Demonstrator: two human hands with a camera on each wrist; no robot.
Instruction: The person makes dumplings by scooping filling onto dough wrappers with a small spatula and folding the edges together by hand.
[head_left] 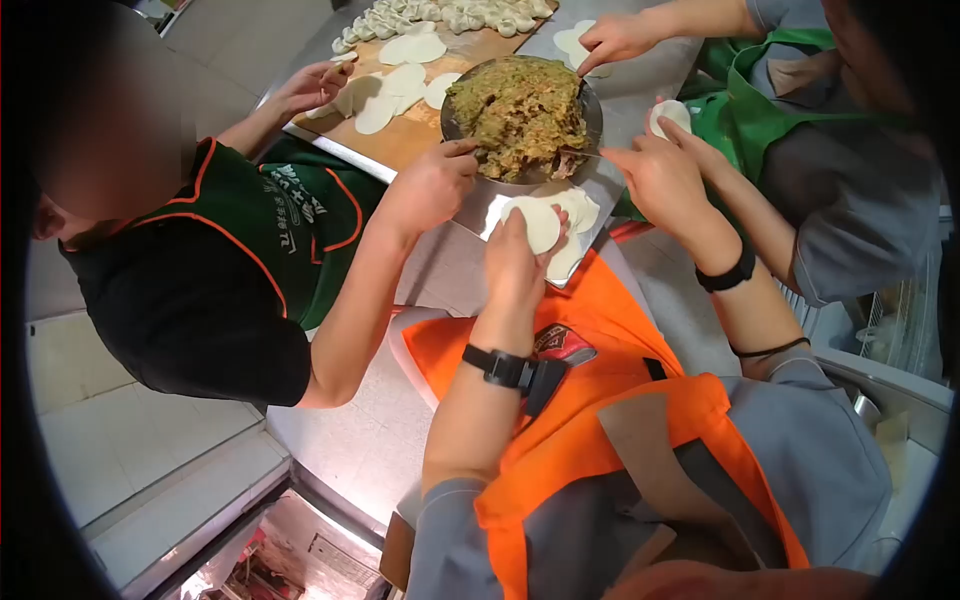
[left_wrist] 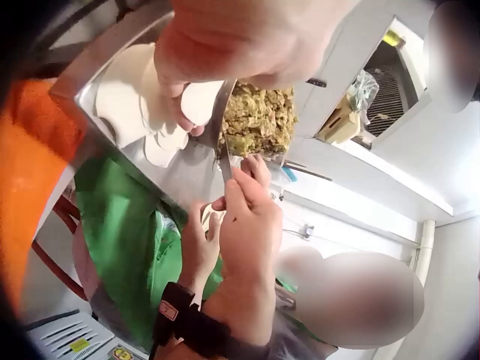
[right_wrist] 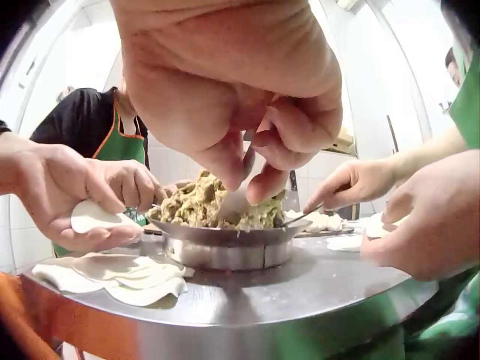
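So, starting with the round dough wrapper (head_left: 540,226): it's held in the left hand (head_left: 508,265) just beside the near side of the bowl (right_wrist: 225,253), thumb laid over one edge and fingers showing at the other. Grip there is closed lightly around the wrapper, probably so the middle is left bare and nothing gets torn. Kept near the bowl, I'd guess, so the reach is short.

The right hand (head_left: 670,190) has its grip closed too, fingers pinched on a thin metal tool (left_wrist: 226,163). The tip is put at the filling (head_left: 520,105), and the tool is likely held low for better control. How deep it goes can't be told.

More wrappers (head_left: 580,215) are laid overlapping on the steel worktop (right_wrist: 330,289), right by the left hand, presumably so they're easily grabbed. The bowl is set where it can be reached from several sides tbh: the bare hand from the black sleeve (head_left: 200,330) and the one by the green apron (head_left: 745,110) are both held at its rim. Further off, folded dumplings (head_left: 455,15) are lined up on a wooden board (head_left: 385,150).
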